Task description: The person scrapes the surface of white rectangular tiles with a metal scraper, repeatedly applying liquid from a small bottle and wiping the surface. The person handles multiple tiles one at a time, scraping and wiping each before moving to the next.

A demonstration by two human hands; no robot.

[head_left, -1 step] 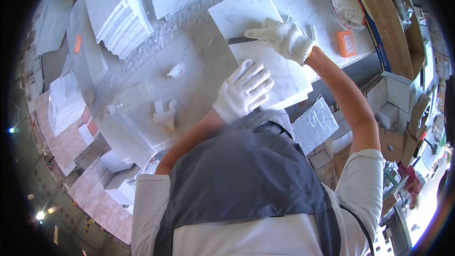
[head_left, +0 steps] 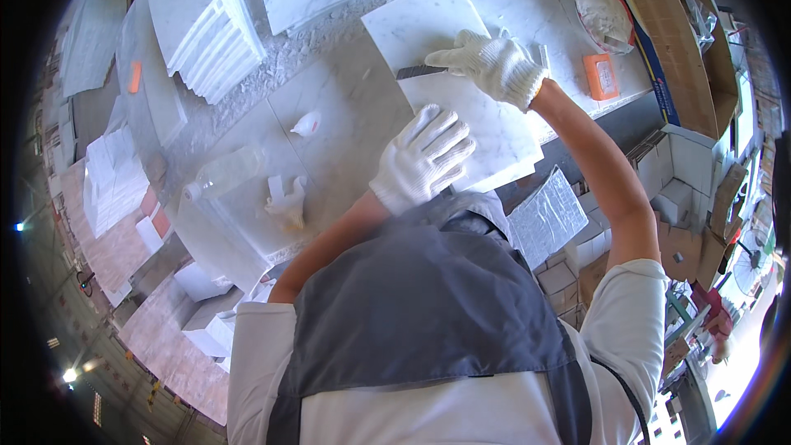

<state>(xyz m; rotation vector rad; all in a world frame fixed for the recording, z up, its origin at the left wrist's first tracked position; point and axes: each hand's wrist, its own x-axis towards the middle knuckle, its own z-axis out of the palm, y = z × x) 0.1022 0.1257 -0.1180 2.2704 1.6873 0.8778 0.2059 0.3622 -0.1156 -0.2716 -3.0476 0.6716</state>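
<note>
- The bench (head_left: 329,107) is a pale stone-topped surface, dusty and strewn with chips near its far edge.
- A stack of white tiles (head_left: 216,29) sits at the far left of the bench, well apart from the hands.
- A white marble tile (head_left: 494,128) lies flat near the front right edge of the bench, directly under both hands.
- The left hand (head_left: 423,158), in a white knit glove, presses flat on the tile's near part, fingers spread, its grip wide open and holding nothing.
- The right hand (head_left: 492,64), gloved alike, has its grip closed around a dark flat blade (head_left: 418,72) that lies across the tile's far part.
- A clear plastic bottle (head_left: 224,173) lies on its side to the left.
- An orange block (head_left: 603,76) rests at the right.
</note>
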